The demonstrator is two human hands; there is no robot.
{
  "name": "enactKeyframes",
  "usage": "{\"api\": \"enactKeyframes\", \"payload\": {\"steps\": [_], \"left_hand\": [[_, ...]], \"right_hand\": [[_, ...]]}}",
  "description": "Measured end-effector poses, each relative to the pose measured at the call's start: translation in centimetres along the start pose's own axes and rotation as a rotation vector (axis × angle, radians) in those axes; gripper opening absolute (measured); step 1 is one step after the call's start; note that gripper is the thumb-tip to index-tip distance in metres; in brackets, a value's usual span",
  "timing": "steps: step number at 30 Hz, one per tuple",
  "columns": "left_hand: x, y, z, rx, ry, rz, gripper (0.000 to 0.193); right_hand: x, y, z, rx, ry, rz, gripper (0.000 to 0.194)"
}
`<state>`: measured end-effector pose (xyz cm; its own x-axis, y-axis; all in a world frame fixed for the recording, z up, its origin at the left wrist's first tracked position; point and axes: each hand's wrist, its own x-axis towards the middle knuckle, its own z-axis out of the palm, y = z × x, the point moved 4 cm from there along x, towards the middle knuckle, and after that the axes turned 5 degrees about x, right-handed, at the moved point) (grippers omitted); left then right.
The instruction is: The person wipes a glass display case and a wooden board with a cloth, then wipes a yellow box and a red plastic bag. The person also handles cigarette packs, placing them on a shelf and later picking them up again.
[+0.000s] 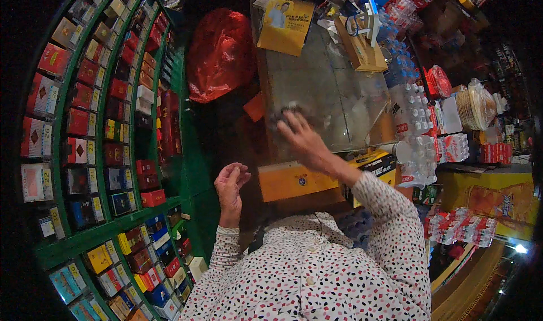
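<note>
My right hand (303,141) reaches over a glass-topped counter (305,83), palm down, its fingers a little apart. A dark blurred patch (292,109) shows at its fingertips; whether it is an object or a reflection is unclear. My left hand (231,185) is raised left of the counter, the thumb and fingers drawn together, and I see nothing between them. Between the hands, an orange panel with a round emblem (297,180) runs along the counter's near edge. A yellow and black box (373,168) stands under my right forearm.
Green shelves (99,223) of cigarette packs rise on the left. A red plastic bag (222,54) sits beyond my left hand. A yellow printed card (286,24) and a wooden box (360,45) lie on the counter. Shrink-wrapped bottles (411,109) stand along the right.
</note>
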<state>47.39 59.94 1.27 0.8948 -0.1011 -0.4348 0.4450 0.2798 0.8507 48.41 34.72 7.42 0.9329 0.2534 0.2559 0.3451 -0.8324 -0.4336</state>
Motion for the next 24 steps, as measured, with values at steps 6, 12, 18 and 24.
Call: {"api": "enactKeyframes", "payload": {"steps": [6,12,18,24], "left_hand": [[0.6,-0.1,0.3,0.068,-0.025,-0.01,0.013],[1.0,2.6,3.4,0.16,-0.096,0.054,0.015],[3.4,5.8,8.2,0.228,-0.198,0.148,0.014],[9.1,8.9,10.7,0.405,-0.135,0.307,0.019]], "right_hand": [[-5.2,-0.1,-2.5,-0.009,-0.106,-0.037,0.065],[6.5,8.0,-2.2,-0.001,0.16,-0.057,0.056],[9.5,12.6,-1.6,0.034,0.262,-0.015,0.047],[-3.5,3.3,-3.6,-0.037,-0.127,-0.237,0.056]]}}
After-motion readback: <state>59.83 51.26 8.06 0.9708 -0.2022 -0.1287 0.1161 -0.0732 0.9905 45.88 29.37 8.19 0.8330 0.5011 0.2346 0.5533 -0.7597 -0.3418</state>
